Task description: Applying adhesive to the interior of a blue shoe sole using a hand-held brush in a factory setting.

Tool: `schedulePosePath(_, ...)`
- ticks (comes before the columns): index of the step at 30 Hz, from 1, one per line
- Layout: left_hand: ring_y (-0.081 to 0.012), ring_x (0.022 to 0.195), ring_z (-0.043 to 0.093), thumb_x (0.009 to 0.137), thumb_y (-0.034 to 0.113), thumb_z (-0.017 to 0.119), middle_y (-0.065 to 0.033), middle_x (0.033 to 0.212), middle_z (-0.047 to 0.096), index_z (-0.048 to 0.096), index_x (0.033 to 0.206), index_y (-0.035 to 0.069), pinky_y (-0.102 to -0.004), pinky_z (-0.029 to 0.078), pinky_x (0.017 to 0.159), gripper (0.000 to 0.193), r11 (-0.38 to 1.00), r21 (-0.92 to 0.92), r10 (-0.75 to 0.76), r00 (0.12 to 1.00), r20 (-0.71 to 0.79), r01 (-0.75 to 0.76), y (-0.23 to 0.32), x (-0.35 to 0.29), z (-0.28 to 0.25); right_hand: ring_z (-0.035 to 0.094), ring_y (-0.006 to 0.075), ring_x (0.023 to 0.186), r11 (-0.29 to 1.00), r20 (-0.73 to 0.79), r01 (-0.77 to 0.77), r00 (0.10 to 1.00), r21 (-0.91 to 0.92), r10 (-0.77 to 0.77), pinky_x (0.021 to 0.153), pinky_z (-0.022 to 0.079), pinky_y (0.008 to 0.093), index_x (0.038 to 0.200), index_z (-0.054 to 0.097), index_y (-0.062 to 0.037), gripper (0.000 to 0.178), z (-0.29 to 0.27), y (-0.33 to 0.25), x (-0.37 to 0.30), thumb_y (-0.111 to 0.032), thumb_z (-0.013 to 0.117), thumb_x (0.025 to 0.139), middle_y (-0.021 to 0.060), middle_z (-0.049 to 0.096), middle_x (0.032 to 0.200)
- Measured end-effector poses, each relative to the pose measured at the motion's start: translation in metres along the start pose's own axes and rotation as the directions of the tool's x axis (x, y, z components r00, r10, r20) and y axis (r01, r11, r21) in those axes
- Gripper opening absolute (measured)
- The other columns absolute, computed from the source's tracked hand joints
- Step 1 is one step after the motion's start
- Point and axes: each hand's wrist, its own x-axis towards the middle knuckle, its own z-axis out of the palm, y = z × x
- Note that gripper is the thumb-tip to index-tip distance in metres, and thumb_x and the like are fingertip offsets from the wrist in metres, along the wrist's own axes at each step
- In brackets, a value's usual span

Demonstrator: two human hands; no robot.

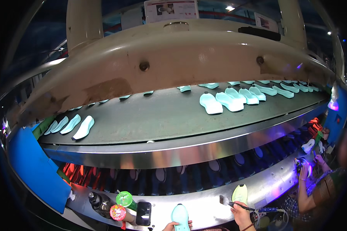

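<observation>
Low in the middle, my left hand (pixel 170 226) is closed around a mint-green shoe sole (pixel 180 216), thumb on one side and fingertips on the other. The sole's toe end points away from me over the steel ledge. To its right, my right hand (pixel 241 215) grips a brush (pixel 230 203) by its dark handle. The brush's flat bristle head points left, apart from the mint sole. Just beyond my right fingers is a yellow-green sole (pixel 240 193), its lower end partly hidden by that hand.
A phone (pixel 143 214), a green-lidded cup (pixel 125 199), a pink-lidded container (pixel 117 212) and a dark bottle (pixel 98 203) stand left on the ledge (pixel 208 211). Mint soles ride the upper conveyor belt (pixel 142 115). More soles sit below among red-lit racks. Another person's arm (pixel 305 192) works at right.
</observation>
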Motion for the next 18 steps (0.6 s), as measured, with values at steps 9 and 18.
schedulePosePath(9, -0.0373, 0.122, 0.043, 0.072, 0.014, 0.055, -0.0241, 0.133, 0.041, 0.023, 0.137, -0.006, -0.0504, 0.034, 0.104, 0.076, 0.996, 0.022, -0.084, 0.994, 0.065, 0.083, -0.003, 0.011, -0.02, 0.062, 0.0237, 0.089, 0.996, 0.049, 0.08, 0.995, 0.036, -0.082, 0.076, 0.052, 0.0319, 0.102, 0.056, 0.0039, 0.024, 0.012, -0.014, -0.032, 0.004, 0.06, 0.079, 0.0143, 0.062, 0.098)
schedulePosePath(18, -0.0374, 0.122, 0.043, 0.072, 0.016, 0.055, -0.0236, 0.134, 0.041, 0.023, 0.137, -0.005, -0.051, 0.034, 0.104, 0.076, 0.999, 0.04, -0.006, 1.0, -0.024, 0.007, 0.001, 0.011, -0.003, 0.063, 0.0232, 0.084, 0.998, 0.004, 0.052, 0.999, 0.035, -0.052, 0.077, 0.051, 0.0343, 0.101, 0.057, -0.0003, 0.02, -0.007, -0.009, 0.002, 0.001, 0.057, 0.082, 0.0127, 0.064, 0.093)
